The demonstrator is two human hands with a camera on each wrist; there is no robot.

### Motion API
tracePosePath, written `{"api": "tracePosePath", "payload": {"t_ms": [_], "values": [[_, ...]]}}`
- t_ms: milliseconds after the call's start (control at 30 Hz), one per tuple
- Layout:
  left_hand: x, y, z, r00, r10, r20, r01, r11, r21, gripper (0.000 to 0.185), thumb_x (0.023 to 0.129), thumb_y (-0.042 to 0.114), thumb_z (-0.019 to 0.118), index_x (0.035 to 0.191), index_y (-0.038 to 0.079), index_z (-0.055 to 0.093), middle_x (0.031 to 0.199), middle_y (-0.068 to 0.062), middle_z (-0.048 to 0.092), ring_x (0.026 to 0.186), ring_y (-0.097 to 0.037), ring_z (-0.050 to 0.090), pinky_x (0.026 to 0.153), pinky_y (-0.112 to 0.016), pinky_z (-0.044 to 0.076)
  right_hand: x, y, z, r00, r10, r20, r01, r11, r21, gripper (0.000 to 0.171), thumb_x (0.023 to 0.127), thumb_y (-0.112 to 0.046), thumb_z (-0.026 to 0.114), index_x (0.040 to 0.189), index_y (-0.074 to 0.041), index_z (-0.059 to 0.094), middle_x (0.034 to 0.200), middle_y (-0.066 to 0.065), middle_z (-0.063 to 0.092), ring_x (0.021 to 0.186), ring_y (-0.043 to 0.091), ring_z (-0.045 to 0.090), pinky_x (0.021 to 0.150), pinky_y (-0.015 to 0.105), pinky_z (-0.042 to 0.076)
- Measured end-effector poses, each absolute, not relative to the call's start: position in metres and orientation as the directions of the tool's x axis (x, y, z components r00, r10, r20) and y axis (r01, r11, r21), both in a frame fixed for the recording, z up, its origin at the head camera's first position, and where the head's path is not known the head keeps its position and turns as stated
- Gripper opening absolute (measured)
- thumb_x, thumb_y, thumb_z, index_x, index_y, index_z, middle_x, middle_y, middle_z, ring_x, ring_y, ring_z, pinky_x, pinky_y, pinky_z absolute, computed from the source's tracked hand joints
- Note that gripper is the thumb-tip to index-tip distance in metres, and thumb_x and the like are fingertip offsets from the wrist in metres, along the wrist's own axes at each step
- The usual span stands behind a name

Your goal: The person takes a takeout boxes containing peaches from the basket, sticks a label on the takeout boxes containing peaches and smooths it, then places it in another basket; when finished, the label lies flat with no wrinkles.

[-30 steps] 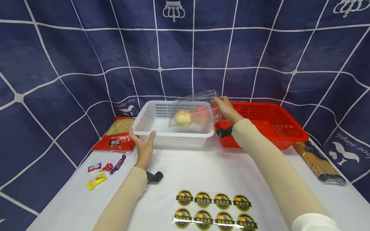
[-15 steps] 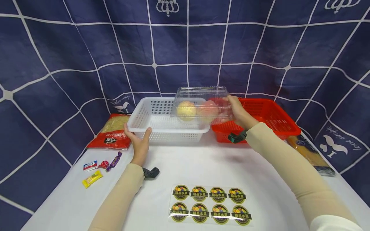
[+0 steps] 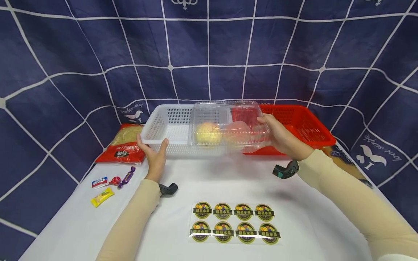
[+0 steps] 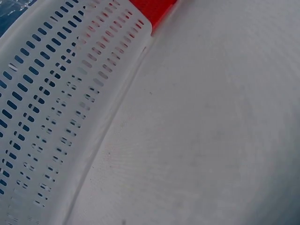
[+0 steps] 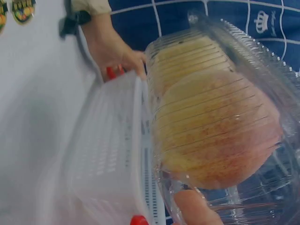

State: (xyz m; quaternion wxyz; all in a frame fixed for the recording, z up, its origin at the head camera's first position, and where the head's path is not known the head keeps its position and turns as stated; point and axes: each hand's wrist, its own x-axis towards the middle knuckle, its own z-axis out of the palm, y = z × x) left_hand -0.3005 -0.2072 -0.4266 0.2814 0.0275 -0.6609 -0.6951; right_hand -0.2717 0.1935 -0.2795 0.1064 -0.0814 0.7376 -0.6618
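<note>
1. The clear plastic clamshell box (image 3: pixel 228 125) with two round yellow-pink fruits (image 3: pixel 222 133) inside is up in the air, over the near right part of the white slotted plastic basket (image 3: pixel 163 125) and partly in front of the red slotted plastic basket (image 3: pixel 303 125). Lid's closed, box sits pretty much level.
2. Right hand (image 3: pixel 282 137) holds the box by its right end, fingers curled round it. In the wrist view a fingertip (image 5: pixel 194 208) presses on the clear plastic right under the pinker fruit.
3. Left hand (image 3: pixel 153 154) grips the white basket's near left corner, thumb over the rim, fingers on the outside wall.
4. Both baskets sit side by side along the back edge of the white worktop (image 3: pixel 228 181), apparently touching. I can't see anything lying in either one.
5. Near the front edge: a clear sheet of eight round fruit stickers (image 3: pixel 235 226), two rows of four, with Chinese characters on a black band.
6. By the left edge: a red-and-clear bag of pale noodles (image 3: pixel 125 145) with writing too small to read, and four small wrapped candies (image 3: pixel 111 186) in front of it.
7. At the right edge: a long brown packet (image 3: pixel 349 166), mostly hidden by the right sleeve.
8. The blue backdrop cloth (image 3: pixel 65 72) reads "love simple" beside a white bird print.
9. Middle of the worktop, between baskets and stickers, is bare cloth.
</note>
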Motion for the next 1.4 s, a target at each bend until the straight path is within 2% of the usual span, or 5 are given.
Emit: {"api": "tracePosePath", "payload": {"t_ms": [267, 567, 933, 1133, 1400], "values": [[-0.301, -0.208, -0.423, -0.843, -0.418, 0.337, 0.355, 0.038, 0.934, 0.106, 0.104, 0.017, 0.072, 0.170, 0.029, -0.010, 0.178, -0.003, 0.011, 0.163, -0.023, 0.019, 0.134, -0.034, 0.010, -0.237, 0.200, -0.283, -0.951, -0.288, -0.113, 0.078, 0.128, -0.989, 0.061, 0.108, -0.026, 0.044, 0.160, -0.012, 0.016, 0.158, 0.013, 0.031, 0.133, 0.028, 0.047, 0.094, 0.032, 0.059], [-0.304, -0.210, -0.421, -0.860, -0.404, 0.311, 0.325, 0.035, 0.945, 0.107, 0.104, 0.019, 0.072, 0.169, 0.030, -0.013, 0.178, -0.001, 0.009, 0.163, -0.020, 0.018, 0.134, -0.031, 0.010, -0.209, 0.216, -0.296, -0.935, -0.315, -0.165, 0.135, 0.115, -0.984, 0.044, 0.108, -0.025, 0.047, 0.146, -0.020, 0.026, 0.151, 0.008, 0.037, 0.121, 0.021, 0.060, 0.094, 0.040, 0.060], [-0.301, -0.208, -0.417, -0.878, -0.389, 0.280, 0.293, 0.025, 0.956, 0.107, 0.105, 0.018, 0.071, 0.169, 0.029, -0.014, 0.179, -0.002, 0.008, 0.164, -0.021, 0.016, 0.134, -0.033, 0.010, -0.186, 0.228, -0.339, -0.915, -0.360, -0.181, 0.182, 0.030, -0.983, 0.056, 0.104, -0.022, 0.044, 0.153, -0.012, 0.018, 0.151, 0.025, 0.037, 0.111, 0.027, 0.068, 0.085, 0.050, 0.066], [-0.304, -0.211, -0.422, -0.877, -0.395, 0.273, 0.286, 0.028, 0.958, 0.108, 0.106, 0.021, 0.072, 0.168, 0.035, -0.015, 0.178, 0.004, 0.007, 0.164, -0.015, 0.016, 0.133, -0.028, 0.010, -0.186, 0.227, -0.367, -0.921, -0.344, -0.182, 0.190, 0.010, -0.982, 0.059, 0.103, -0.021, 0.047, 0.153, -0.012, 0.018, 0.134, 0.011, 0.050, 0.109, 0.020, 0.066, 0.089, 0.049, 0.064], [-0.306, -0.211, -0.423, -0.859, -0.402, 0.318, 0.336, 0.027, 0.942, 0.108, 0.104, 0.017, 0.073, 0.169, 0.028, -0.012, 0.177, 0.000, 0.011, 0.163, -0.018, 0.019, 0.132, -0.027, 0.011, -0.201, 0.225, -0.387, -0.934, -0.276, -0.226, 0.242, -0.023, -0.970, 0.064, 0.103, -0.017, 0.050, 0.155, -0.007, 0.014, 0.118, 0.004, 0.056, 0.106, 0.022, 0.068, 0.090, 0.046, 0.064]]}}
